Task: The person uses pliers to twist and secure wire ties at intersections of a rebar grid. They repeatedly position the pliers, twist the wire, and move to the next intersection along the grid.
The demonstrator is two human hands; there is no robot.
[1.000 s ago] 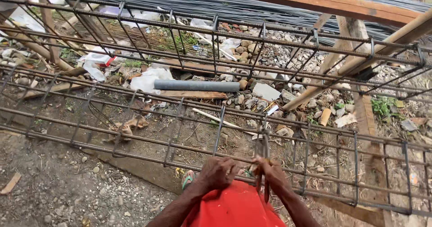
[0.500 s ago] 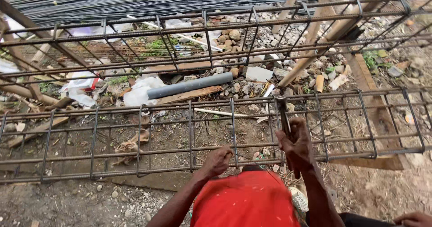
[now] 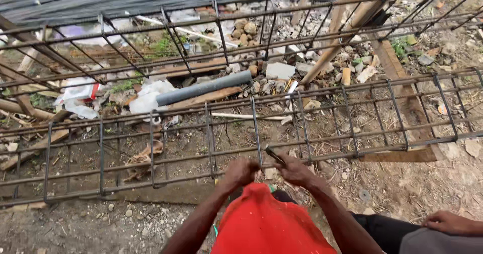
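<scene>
A long rusty rebar cage (image 3: 151,148) of straight bars and square stirrups lies across the view on the dirt. My left hand (image 3: 240,171) is closed around the cage's near lower bar, beside a stirrup (image 3: 257,133). Right next to it, my right hand (image 3: 296,171) grips a thin dark metal tool (image 3: 274,156) whose tip points up-left toward that same bar and stirrup crossing. Both hands sit just above my red garment (image 3: 266,226).
Another person's hand (image 3: 449,222) rests on a dark-trousered leg at the bottom right. Behind the cage lie a grey pipe (image 3: 204,87), wooden planks (image 3: 402,90), stones, white plastic scraps and a bundle of long steel rods (image 3: 126,0).
My right hand has dropped from the cage's upper bar to the near lower bar and now sits beside my left hand. The view has shifted slightly, and another person's hand shows more.
</scene>
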